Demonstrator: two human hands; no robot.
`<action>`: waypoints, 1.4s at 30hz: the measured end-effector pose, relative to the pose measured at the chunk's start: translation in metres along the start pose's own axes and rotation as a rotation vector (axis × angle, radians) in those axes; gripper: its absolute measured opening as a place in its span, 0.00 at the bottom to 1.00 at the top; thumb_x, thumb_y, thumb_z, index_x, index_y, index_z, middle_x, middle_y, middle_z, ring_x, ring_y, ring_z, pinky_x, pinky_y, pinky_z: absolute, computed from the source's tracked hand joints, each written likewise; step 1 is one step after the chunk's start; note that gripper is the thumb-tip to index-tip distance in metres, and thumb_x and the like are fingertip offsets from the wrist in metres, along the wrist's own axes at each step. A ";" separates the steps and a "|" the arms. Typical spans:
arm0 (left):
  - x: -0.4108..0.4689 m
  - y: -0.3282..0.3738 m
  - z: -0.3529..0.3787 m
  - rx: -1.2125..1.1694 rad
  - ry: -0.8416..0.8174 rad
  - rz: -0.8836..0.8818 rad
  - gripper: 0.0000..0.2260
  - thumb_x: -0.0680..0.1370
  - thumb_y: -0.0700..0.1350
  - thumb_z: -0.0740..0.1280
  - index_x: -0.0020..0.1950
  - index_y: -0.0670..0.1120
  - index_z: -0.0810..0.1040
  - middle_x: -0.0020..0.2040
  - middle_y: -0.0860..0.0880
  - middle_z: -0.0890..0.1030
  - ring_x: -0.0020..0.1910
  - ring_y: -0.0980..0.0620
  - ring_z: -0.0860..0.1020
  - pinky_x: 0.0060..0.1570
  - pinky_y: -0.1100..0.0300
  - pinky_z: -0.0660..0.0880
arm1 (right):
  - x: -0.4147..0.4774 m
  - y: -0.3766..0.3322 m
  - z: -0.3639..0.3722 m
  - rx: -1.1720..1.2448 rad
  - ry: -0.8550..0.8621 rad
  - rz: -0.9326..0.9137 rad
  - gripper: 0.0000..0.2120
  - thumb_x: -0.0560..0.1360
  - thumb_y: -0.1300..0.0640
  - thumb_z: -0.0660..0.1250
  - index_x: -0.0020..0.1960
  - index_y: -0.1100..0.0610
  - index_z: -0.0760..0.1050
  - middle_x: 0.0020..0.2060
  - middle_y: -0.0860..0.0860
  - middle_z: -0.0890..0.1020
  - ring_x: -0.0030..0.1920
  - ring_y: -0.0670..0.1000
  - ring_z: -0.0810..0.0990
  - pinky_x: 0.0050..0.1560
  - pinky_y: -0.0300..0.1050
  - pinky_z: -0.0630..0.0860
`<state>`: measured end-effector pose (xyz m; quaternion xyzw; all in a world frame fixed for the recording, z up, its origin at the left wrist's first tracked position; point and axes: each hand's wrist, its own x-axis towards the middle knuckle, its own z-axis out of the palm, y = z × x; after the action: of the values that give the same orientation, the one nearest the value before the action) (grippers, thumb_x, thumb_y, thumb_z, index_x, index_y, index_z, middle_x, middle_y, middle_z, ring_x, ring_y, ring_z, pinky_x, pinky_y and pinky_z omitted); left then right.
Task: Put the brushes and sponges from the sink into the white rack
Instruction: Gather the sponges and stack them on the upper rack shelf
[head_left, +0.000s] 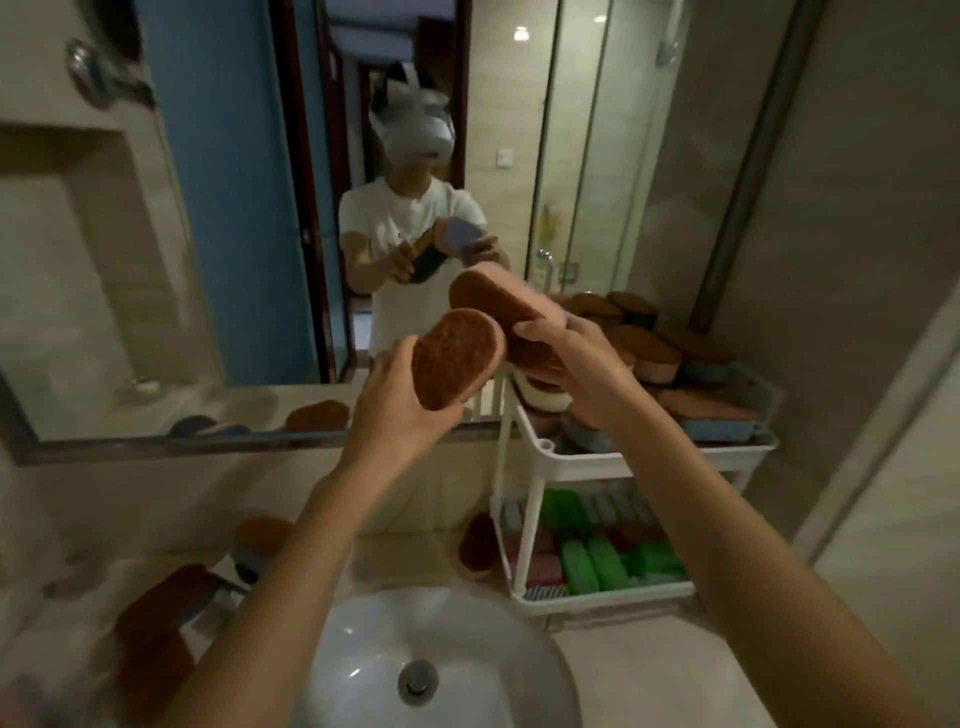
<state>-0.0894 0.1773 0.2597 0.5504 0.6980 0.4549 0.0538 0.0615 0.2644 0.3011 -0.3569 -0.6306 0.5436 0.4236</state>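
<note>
My left hand (395, 400) holds an oval sponge (454, 358) with a brown scrub face and pink body, raised in front of the mirror. My right hand (576, 364) grips a second brown and pink sponge (498, 299) just above the left end of the white rack (587, 462). The rack's top tier is piled with several brown-topped sponges (675, 353). Its lower tier (602, 597) holds green and pink brushes (602, 561). The white sink (363, 654) below shows an empty bowl with a metal drain.
More sponges lie on the counter: several left of the sink (156, 623), one behind my left arm (260, 535), one leaning beside the rack (475, 545). A framed mirror (208, 260) fills the wall ahead. A glass shower partition (857, 312) stands to the right.
</note>
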 end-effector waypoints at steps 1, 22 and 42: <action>0.004 0.009 0.004 0.006 -0.011 0.027 0.30 0.70 0.47 0.73 0.68 0.50 0.64 0.63 0.46 0.70 0.61 0.46 0.72 0.55 0.54 0.71 | 0.002 -0.003 -0.015 -0.019 0.067 -0.020 0.18 0.73 0.58 0.68 0.61 0.58 0.71 0.50 0.55 0.80 0.49 0.52 0.80 0.49 0.43 0.78; 0.036 0.087 0.117 0.109 -0.324 0.121 0.27 0.68 0.50 0.74 0.64 0.49 0.67 0.61 0.46 0.71 0.58 0.47 0.72 0.48 0.58 0.69 | 0.015 0.048 -0.218 0.002 0.563 0.196 0.04 0.76 0.59 0.63 0.42 0.56 0.72 0.32 0.54 0.72 0.39 0.50 0.74 0.33 0.40 0.73; 0.031 0.071 0.135 0.002 -0.236 0.125 0.32 0.68 0.49 0.75 0.68 0.47 0.67 0.65 0.45 0.72 0.63 0.46 0.72 0.56 0.57 0.70 | 0.008 0.075 -0.198 -0.768 0.505 -0.002 0.21 0.77 0.48 0.59 0.66 0.57 0.70 0.62 0.58 0.76 0.64 0.58 0.72 0.64 0.54 0.70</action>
<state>0.0274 0.2787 0.2435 0.6425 0.6517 0.3887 0.1063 0.2401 0.3591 0.2378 -0.6089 -0.6636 0.1662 0.4016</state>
